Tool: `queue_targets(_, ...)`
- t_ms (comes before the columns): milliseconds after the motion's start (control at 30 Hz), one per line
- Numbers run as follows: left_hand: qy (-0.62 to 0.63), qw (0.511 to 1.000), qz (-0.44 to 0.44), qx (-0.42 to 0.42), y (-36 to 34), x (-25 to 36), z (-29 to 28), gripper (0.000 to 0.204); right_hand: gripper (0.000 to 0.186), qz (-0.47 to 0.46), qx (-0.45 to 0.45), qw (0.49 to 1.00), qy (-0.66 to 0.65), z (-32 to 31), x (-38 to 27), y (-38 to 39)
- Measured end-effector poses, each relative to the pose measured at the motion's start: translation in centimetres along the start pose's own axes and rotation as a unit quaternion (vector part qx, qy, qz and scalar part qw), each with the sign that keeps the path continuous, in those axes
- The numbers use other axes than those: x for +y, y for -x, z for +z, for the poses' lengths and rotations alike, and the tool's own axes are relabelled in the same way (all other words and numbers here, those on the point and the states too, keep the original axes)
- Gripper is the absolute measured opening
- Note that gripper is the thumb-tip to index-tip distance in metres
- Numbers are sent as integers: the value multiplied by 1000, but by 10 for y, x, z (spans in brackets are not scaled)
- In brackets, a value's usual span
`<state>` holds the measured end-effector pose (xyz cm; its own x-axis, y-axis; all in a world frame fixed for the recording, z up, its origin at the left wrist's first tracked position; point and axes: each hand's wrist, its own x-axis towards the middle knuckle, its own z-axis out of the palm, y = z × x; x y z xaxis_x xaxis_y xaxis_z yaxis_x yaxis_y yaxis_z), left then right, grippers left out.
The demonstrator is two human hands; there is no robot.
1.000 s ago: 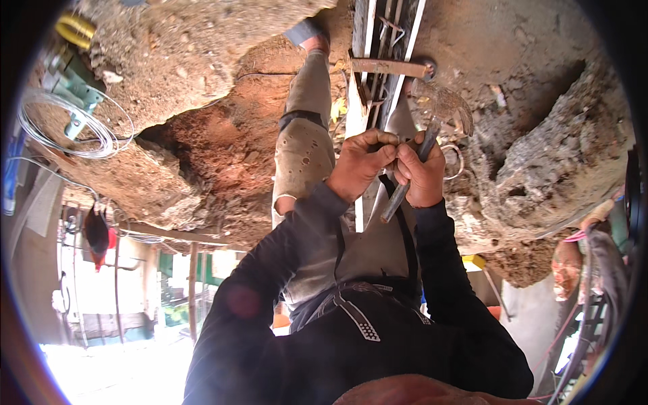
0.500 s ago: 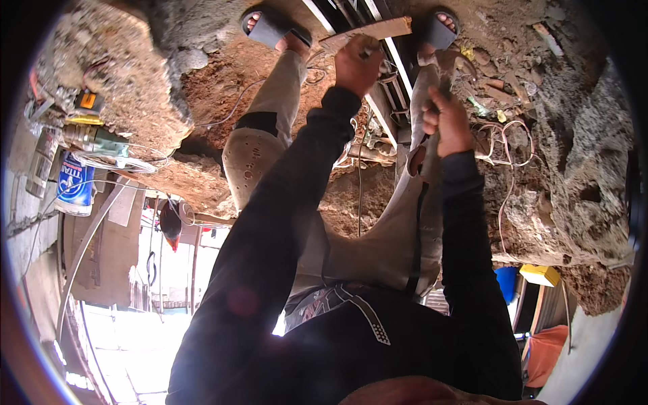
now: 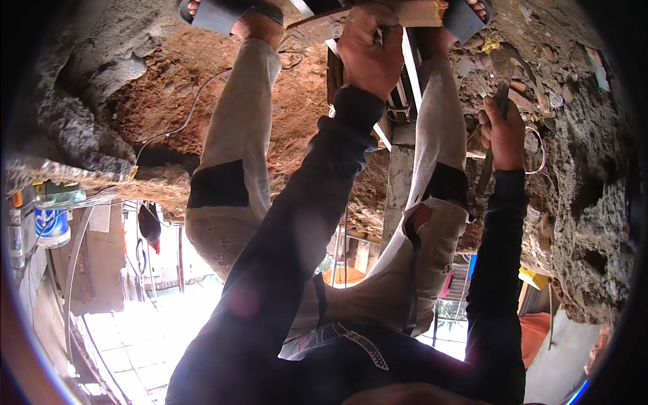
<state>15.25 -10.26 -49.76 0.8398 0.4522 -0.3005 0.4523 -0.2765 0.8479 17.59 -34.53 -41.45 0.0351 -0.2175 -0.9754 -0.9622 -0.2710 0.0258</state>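
Note:
A short wooden board (image 3: 422, 13) lies across pale metal bars near the top of the view, between my sandalled feet. My left hand (image 3: 371, 54) is closed at the board's near edge, fingers bent into a pinch. What sits between them, if anything, is too small to make out. My right hand (image 3: 505, 135) is wrapped round the handle of a claw hammer (image 3: 503, 67), off to the right of my right leg. The hammer's head points up and its curved claw faces right, apart from the board.
Rough broken rock (image 3: 594, 182) rises at the right, and reddish soil (image 3: 169, 88) spreads at the left. A thin cable (image 3: 192, 111) runs over the soil. A blue and white bucket (image 3: 52, 226) stands far left. Orange cloth (image 3: 533, 334) is at the lower right.
My right hand and the hammer have swung right, farther from the board. The whole view has shifted, so the board and my feet now appear higher. My left hand stays at the board.

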Motion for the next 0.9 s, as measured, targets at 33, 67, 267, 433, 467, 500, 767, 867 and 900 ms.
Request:
queue_targets(33, 41, 999, -2, 7, 2, -3, 1, 10, 24, 3, -5, 1000, 2, 4, 0, -2)
queue_targets(67, 81, 997, -4, 13, 4, -5, 1, 14, 24, 1, -13, 1000, 4, 7, 0, -5)
queue_targets(267, -67, 984, 164, 24, -10, -16, -4, 14, 25, -33, -23, 999, 4, 24, -2, -9)
queue_targets(433, -19, 1000, 4, 22, 2, 1, 0, 11, 23, -60, 14, 998, 25, 31, -13, 0)
queue_targets(467, -17, 1000, 0, 20, 2, 2, 0, 12, 21, -104, 10, 994, 27, 29, -12, 3)
queue_targets(500, -25, 1000, -2, 16, 1, 3, -1, 12, 21, -147, 23, 987, 57, 30, -15, 9)
queue_targets(767, -27, 1000, -1, 6, 0, 9, -3, 11, 22, -315, -38, 944, 92, 33, 1, 45)
queue_targets(867, -32, 999, -6, 3, 0, 9, -2, 11, 37, -298, -49, 952, 49, 38, 13, 40)
queue_targets(900, -24, 1000, 0, 3, -1, 9, -2, 11, 44, -302, -53, 951, 37, 39, 16, 37)
